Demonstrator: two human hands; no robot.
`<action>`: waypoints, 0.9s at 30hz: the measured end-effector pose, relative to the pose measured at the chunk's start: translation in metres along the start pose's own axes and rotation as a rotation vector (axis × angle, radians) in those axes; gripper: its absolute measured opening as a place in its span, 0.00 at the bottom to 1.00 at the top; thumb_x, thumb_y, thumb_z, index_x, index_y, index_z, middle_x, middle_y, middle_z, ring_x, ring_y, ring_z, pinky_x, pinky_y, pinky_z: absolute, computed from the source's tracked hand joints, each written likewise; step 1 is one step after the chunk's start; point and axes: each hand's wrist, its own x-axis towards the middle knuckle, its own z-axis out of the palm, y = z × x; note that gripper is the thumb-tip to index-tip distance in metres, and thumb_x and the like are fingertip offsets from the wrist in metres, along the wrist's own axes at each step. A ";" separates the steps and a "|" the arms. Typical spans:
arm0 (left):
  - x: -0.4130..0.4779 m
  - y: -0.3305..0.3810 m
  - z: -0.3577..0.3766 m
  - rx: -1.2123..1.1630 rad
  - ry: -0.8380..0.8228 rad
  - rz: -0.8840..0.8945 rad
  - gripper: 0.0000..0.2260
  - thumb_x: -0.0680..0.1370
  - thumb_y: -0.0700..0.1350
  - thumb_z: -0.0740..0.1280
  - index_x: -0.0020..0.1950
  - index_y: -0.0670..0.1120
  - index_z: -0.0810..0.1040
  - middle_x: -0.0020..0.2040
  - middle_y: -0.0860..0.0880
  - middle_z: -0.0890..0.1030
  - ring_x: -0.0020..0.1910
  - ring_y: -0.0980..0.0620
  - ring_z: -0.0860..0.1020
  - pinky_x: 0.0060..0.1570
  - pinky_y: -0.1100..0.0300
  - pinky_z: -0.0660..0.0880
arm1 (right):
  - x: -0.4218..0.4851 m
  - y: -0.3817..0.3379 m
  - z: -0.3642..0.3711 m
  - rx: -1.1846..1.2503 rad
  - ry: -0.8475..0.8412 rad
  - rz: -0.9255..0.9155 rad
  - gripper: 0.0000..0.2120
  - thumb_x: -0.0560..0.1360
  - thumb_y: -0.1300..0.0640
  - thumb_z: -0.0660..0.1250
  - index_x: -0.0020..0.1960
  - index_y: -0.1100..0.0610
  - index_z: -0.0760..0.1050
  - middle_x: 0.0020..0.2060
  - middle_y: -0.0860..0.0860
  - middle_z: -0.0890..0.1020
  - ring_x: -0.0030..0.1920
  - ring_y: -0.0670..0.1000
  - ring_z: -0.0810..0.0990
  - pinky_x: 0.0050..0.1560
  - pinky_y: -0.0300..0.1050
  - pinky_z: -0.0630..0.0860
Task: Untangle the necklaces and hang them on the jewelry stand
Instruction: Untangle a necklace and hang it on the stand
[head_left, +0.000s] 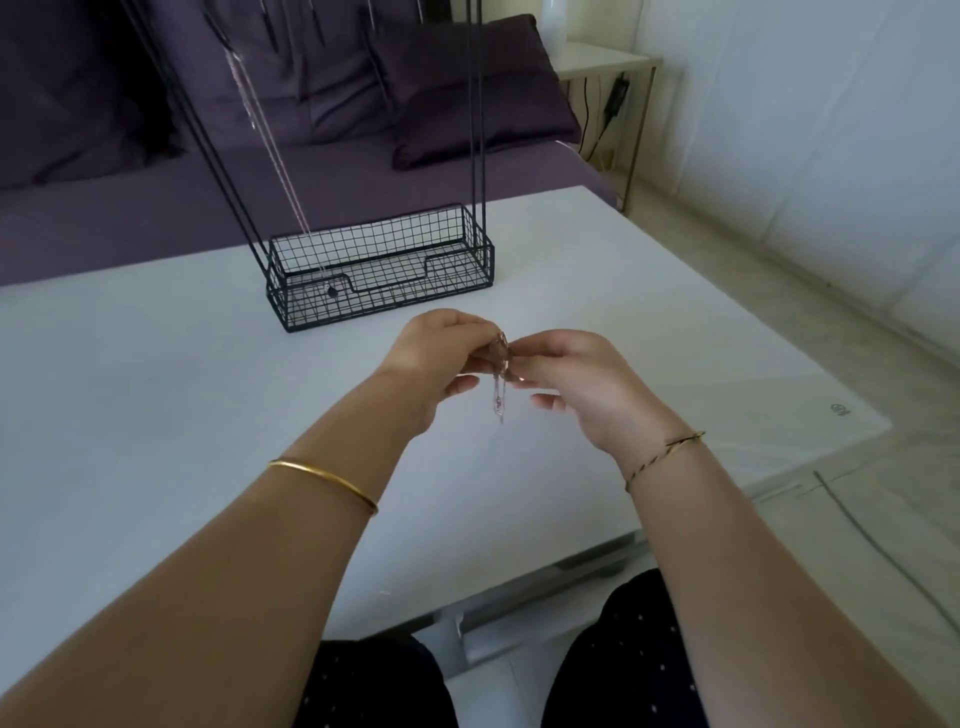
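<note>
- Fine pale link-chain necklace (500, 379), bunched at the top with thin strands dangling below; held in the air above the white table (156, 395), just in front of the stand.
- Hangs with its long axis vertical, loose end pointing down toward the tabletop.
- Left hand (441, 358) pinching the bunched top with curled fingertips; right hand (576, 384) pinching it from the opposite side, fingers curled too.
- Black wire jewelry stand (382, 273) behind the hands: mesh basket base on the table, thin uprights rising past the top edge.
- Second thin necklace (270, 150) hanging at the stand's left, its dark round pendant (331, 291) down in the basket.
- Gold bangle (324, 483) on the left wrist, twisted bracelet (665, 457) on the right.
- Purple sofa (104, 218) beyond the table.
</note>
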 end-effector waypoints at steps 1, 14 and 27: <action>-0.001 0.001 -0.003 -0.032 -0.005 -0.017 0.03 0.78 0.40 0.64 0.45 0.44 0.76 0.35 0.49 0.80 0.35 0.53 0.79 0.36 0.63 0.70 | -0.001 -0.001 0.002 0.015 -0.007 0.003 0.06 0.74 0.64 0.67 0.42 0.54 0.79 0.35 0.49 0.82 0.41 0.47 0.80 0.46 0.43 0.72; -0.006 -0.003 -0.024 0.002 -0.059 -0.091 0.03 0.78 0.38 0.66 0.50 0.45 0.77 0.41 0.48 0.83 0.39 0.54 0.80 0.44 0.59 0.76 | 0.007 -0.012 0.012 0.521 0.129 0.057 0.05 0.77 0.64 0.62 0.42 0.59 0.73 0.35 0.54 0.80 0.37 0.52 0.83 0.43 0.45 0.79; -0.004 -0.002 -0.028 -0.048 0.100 -0.072 0.11 0.79 0.35 0.58 0.45 0.43 0.78 0.33 0.48 0.75 0.37 0.52 0.78 0.51 0.56 0.78 | 0.014 -0.012 0.015 0.725 0.347 -0.011 0.08 0.81 0.64 0.55 0.45 0.58 0.69 0.30 0.52 0.71 0.30 0.52 0.80 0.38 0.46 0.81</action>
